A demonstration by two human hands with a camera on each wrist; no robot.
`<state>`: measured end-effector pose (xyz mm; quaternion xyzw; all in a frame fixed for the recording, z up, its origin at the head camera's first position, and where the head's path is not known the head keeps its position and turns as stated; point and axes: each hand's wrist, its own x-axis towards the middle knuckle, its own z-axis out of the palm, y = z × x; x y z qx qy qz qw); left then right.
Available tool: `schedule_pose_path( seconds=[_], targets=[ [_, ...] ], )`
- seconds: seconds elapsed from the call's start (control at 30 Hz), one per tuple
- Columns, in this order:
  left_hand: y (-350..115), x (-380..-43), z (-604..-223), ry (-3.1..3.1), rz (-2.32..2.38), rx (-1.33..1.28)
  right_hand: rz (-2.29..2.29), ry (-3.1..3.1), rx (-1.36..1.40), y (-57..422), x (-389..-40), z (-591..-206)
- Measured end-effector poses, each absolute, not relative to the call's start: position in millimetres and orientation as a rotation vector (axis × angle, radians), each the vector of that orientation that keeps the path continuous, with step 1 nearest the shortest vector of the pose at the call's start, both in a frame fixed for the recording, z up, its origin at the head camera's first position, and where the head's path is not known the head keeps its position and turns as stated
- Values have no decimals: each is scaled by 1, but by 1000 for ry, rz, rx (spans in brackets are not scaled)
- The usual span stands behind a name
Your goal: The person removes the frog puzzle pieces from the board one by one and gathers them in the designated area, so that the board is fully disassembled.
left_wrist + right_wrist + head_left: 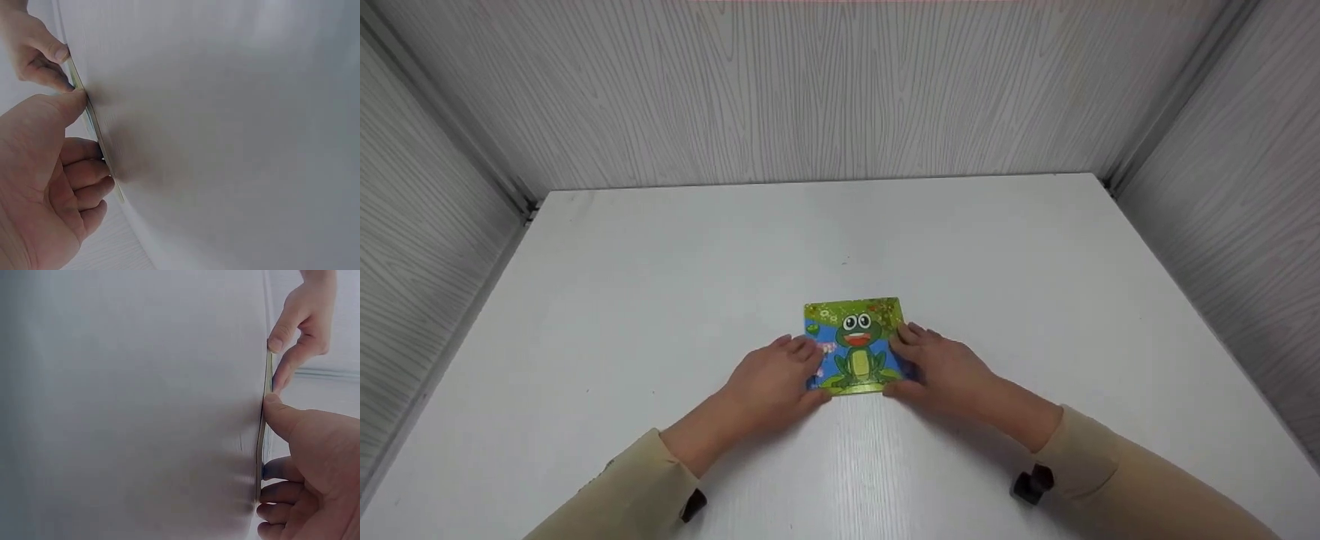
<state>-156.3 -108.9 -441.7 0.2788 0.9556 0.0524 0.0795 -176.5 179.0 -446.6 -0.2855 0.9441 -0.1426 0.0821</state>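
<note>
A thin square board with a cartoon frog picture (859, 363) lies flat on the white table. My left hand (780, 380) grips its left side, thumb at the near left corner and fingers bent over the side edge. On the opposite side my right hand (950, 373) holds it the same way, thumb at the near right corner. From the left wrist, the board (91, 119) shows only as a narrow edge between thumb and fingers. The right wrist view also has this edge (260, 447) under the thumb; the picture is hidden there.
The white tabletop (675, 255) spreads around the board. A pale wood-grain panel (825, 90) rises behind the table, with similar side panels at left (412, 247) and right (1222, 195). Beige sleeves (622, 495) with dark wrist devices (1031, 484) cover the forearms.
</note>
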Motion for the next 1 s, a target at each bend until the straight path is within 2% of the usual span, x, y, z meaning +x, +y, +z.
schedule_pose_path(
  seconds=[0.33, 0.6, 1.0],
  targets=[
    [-112, -143, -439, 2837, 179, 864, -477, 2758, -912, 191, -162, -445],
    [-115, -132, -437, 2827, 163, 846, -451, 2698, -1109, 197, -157, -444],
    [-120, -125, -435, 2823, 207, 866, -414, 2661, -1132, 195, -150, -444]
  ],
)
